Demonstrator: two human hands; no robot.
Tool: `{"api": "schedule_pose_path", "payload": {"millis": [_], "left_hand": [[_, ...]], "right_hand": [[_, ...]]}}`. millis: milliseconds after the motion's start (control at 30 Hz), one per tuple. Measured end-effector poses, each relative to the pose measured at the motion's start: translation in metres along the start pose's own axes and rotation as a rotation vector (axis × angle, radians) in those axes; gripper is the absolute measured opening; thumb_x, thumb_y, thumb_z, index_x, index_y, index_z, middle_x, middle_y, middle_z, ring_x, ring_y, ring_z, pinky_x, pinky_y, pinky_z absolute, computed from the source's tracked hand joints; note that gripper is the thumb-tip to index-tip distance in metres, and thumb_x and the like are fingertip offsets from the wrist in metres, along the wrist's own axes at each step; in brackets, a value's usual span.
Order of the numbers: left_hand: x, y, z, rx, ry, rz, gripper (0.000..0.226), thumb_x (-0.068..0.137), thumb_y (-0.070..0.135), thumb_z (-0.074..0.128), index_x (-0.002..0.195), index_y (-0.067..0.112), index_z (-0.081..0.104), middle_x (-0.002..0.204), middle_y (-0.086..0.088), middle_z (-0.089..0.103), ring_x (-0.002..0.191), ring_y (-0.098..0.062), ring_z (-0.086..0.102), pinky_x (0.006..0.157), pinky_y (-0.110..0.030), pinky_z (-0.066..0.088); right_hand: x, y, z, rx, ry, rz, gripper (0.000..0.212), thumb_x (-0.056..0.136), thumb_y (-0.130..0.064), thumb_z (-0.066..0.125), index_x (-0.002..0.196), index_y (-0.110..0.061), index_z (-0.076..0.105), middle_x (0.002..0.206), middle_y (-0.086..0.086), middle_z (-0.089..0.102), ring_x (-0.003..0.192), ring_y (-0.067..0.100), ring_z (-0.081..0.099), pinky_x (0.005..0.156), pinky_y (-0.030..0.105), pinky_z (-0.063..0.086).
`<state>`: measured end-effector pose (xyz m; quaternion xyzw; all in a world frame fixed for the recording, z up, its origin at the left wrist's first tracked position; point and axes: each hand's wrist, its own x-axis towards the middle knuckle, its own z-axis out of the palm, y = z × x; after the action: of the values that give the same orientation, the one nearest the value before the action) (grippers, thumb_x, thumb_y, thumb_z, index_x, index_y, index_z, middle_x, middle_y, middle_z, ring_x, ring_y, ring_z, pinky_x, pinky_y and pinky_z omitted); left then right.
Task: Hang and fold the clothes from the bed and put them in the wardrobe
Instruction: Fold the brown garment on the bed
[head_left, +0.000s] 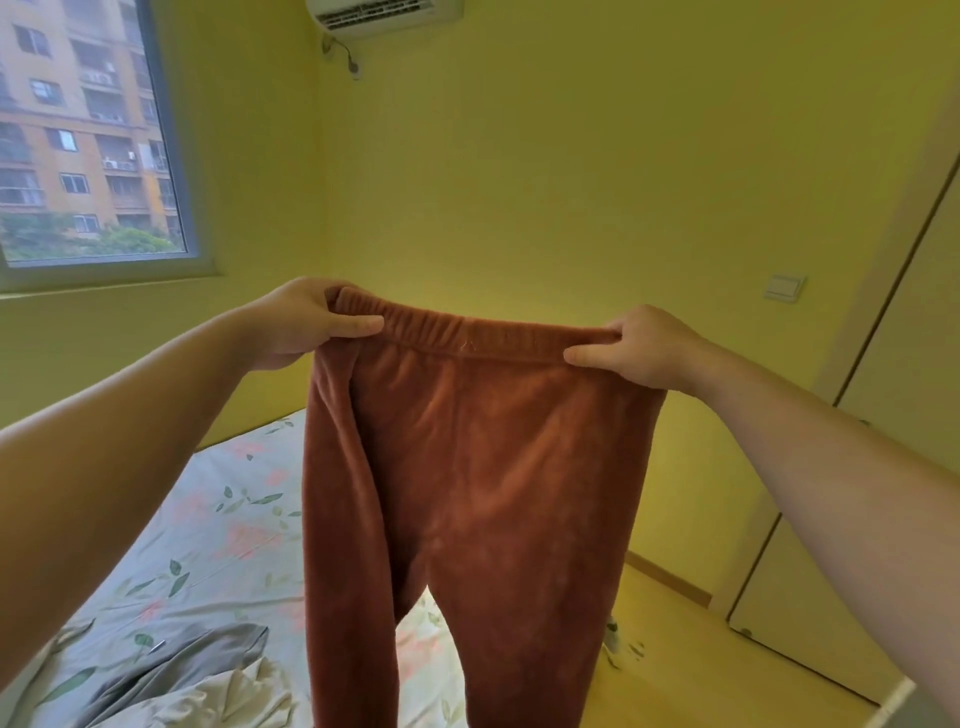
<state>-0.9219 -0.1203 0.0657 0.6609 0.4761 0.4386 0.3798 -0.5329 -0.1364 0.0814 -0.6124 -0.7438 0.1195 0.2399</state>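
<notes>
Head view, centre of frame: rust-brown fleece trousers (483, 467) held up in the air by the waistband, legs hanging down in front of the floral bed (228, 519) at lower left. Left hand (311, 325) pinching one end of the waistband, thumb in front, fingers curled behind. Right hand (649, 345) clamped likewise on the other end, thumb laid along the elastic. Bottom left, on the bed: grey garment (197, 660) and cream garment (228, 696), crumpled, not yet folded. Right edge: pale door panels (883, 467), probably the wardrobe.

Likely trouble from here: thick plush slipping out of a mere thumb pinch, dropping one end and twisting the legs. Also a crooked fold, given the bunched left-hand leg. Also leg ends landing on the crumpled pile during lowering, with no flat patch for folding.
</notes>
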Motion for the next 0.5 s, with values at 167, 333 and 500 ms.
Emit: {"api": "schedule_pose_path", "payload": {"millis": [167,333,500], "left_hand": [[0.013,0.014,0.035,0.488,0.19,-0.099,0.028,0.09,0.035,0.075,0.101,0.014,0.06,0.094,-0.008,0.065,0.084,-0.022,0.061,0.066,-0.033,0.049],[0.009,0.038,0.08,0.212,0.167,0.057,0.019,0.099,0.018,0.059,0.111,0.028,0.051,0.099,-0.005,0.067,0.075,-0.019,0.058,0.065,-0.031,0.047],[-0.011,0.069,0.086,0.1,0.041,0.193,0.037,0.097,-0.004,0.049,0.087,0.023,0.072,0.093,-0.017,0.069,0.083,-0.024,0.058,0.076,-0.037,0.045]], "right_hand": [[0.008,-0.025,-0.001,0.251,-0.036,0.237,0.023,0.08,-0.027,0.079,0.093,-0.008,0.075,0.09,0.011,0.074,0.074,0.027,0.069,0.065,0.03,0.052],[0.011,-0.066,0.003,0.674,-0.157,0.166,0.033,0.096,-0.007,0.058,0.119,-0.029,0.067,0.093,0.003,0.071,0.064,0.013,0.062,0.059,0.026,0.053],[0.007,-0.081,-0.015,0.925,-0.242,0.125,0.031,0.099,-0.008,0.044,0.114,-0.004,0.071,0.099,0.014,0.072,0.08,0.023,0.074,0.069,0.037,0.062]]}}
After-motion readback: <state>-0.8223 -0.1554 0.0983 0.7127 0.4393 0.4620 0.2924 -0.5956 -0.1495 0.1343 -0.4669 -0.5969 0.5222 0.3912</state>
